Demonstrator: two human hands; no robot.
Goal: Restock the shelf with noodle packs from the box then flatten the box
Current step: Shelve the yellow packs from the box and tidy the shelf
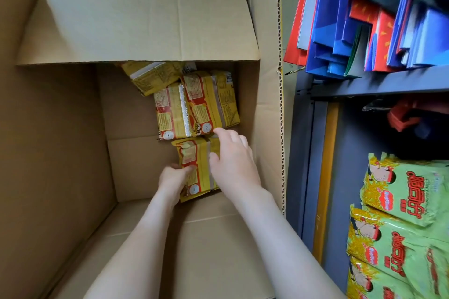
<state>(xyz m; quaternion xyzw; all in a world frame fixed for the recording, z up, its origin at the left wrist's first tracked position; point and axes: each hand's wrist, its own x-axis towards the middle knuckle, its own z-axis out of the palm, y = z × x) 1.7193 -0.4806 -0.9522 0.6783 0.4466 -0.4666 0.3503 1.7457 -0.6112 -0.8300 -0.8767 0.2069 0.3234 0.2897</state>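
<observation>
Nearest noodle pack [194,160], on the floor of the box [60,128], is pinched at its edge by left hand [172,177]; right hand [234,165] is laid over it, fingers loose. A two-sided grip is advised before lifting.

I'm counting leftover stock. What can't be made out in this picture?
Head view:
Total noodle packs: box flap hides the far ones.
Nearest pack, right side: right hand covers it; its grip unclear.
Green packs on the shelf: cut off by the right edge.
</observation>
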